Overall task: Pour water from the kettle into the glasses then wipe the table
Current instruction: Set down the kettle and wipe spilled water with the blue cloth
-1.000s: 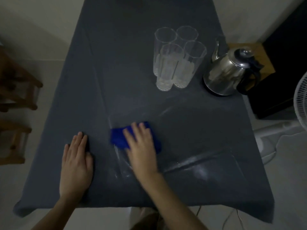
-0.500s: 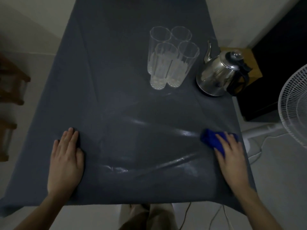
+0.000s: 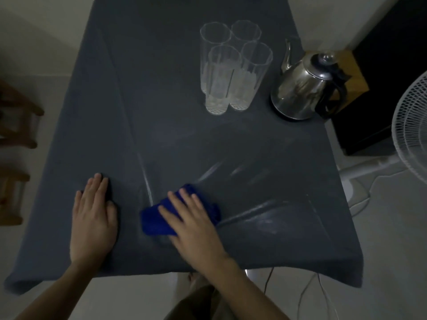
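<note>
A dark grey cloth covers the table. Several tall ribbed glasses, partly filled with water, stand together at the far middle. To their right sits a shiny steel kettle with a black handle. My right hand presses flat on a crumpled blue cloth near the table's front middle. Wet streaks shine on the tablecloth to the right of the cloth. My left hand lies flat on the table at the front left, fingers together, holding nothing.
A white fan stands on the floor at the right, with cables running below the table's front edge. A dark cabinet and a wooden stool top are behind the kettle. Wooden furniture is at the left.
My right hand swept the blue cloth from the front middle to the table's right edge and back to the front middle. My left hand stayed flat at the front left.
</note>
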